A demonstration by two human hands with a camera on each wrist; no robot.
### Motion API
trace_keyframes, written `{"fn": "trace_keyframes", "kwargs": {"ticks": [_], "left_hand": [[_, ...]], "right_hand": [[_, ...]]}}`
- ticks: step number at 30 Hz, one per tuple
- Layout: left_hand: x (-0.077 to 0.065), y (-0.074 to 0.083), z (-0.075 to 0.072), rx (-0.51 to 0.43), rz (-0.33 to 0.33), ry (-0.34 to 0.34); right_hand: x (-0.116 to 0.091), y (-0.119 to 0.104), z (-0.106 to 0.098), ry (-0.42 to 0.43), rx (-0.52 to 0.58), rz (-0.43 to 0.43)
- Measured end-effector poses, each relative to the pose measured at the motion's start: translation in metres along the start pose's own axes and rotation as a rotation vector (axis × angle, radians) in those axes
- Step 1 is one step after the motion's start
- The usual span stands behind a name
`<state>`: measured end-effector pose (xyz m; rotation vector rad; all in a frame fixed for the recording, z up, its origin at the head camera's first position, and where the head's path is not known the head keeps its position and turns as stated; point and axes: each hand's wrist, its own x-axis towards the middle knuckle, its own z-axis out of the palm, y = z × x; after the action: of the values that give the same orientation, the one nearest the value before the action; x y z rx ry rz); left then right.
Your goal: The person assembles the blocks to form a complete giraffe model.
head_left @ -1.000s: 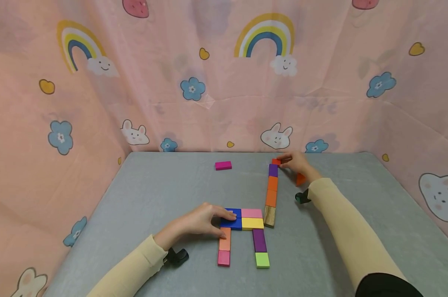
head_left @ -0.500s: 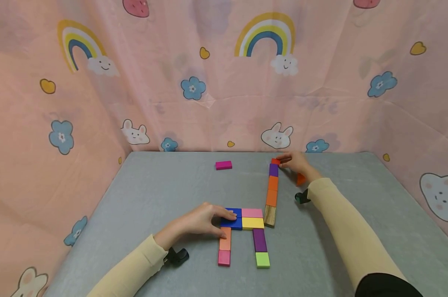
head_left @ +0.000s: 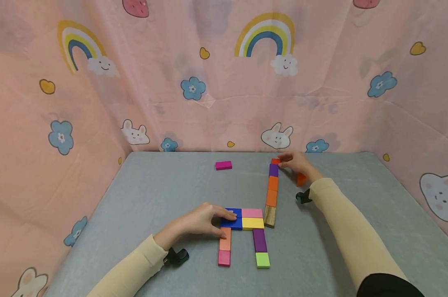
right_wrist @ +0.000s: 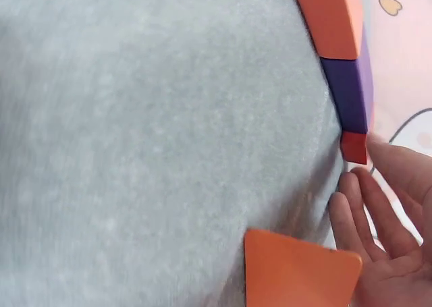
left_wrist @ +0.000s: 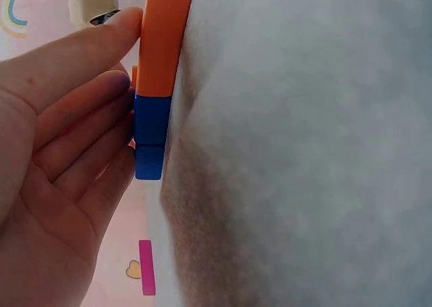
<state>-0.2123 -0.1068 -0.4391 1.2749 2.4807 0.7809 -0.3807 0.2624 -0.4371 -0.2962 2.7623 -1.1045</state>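
Note:
My left hand (head_left: 198,219) rests its fingers on two blue blocks (head_left: 235,224). Its thumb touches the light orange block (head_left: 226,243) just in front of them; in the left wrist view the fingers are loosely extended behind that block. At the far end of a column of blocks, my right hand (head_left: 297,162) has its fingertips beside a small red block (head_left: 275,161). The right wrist view shows the thumb tip at the red block's edge and the other fingers relaxed below. A purple block (head_left: 273,170) adjoins the red one.
Orange blocks (head_left: 272,183) and a wood-brown block (head_left: 270,216) continue the column. Pink (head_left: 252,213), yellow (head_left: 252,223), dark purple (head_left: 259,240) and green (head_left: 262,260) blocks lie nearer. A magenta block (head_left: 223,165) lies apart; an orange piece (head_left: 301,179) sits by the right wrist.
My right hand has shifted very slightly to the right at the red block. The left hand and the blocks have stayed in place.

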Motion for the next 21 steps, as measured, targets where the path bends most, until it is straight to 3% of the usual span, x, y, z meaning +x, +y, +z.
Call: {"fn": "trace_keyframes", "kwargs": {"ticks": [5, 9, 15, 21], "left_hand": [[0.000, 0.000, -0.001, -0.003, -0.001, -0.005], [0.001, 0.000, -0.001, -0.014, 0.006, -0.001], [0.000, 0.000, -0.001, -0.008, 0.006, -0.005], [0.001, 0.000, 0.000, -0.009, 0.009, 0.000]], "right_hand": [[-0.008, -0.003, -0.007, 0.075, 0.060, 0.025], [-0.024, -0.012, -0.015, 0.144, 0.024, -0.007], [-0.052, -0.013, -0.024, 0.137, -0.014, -0.050], [-0.080, -0.002, -0.022, 0.226, -0.035, 0.007]]}}
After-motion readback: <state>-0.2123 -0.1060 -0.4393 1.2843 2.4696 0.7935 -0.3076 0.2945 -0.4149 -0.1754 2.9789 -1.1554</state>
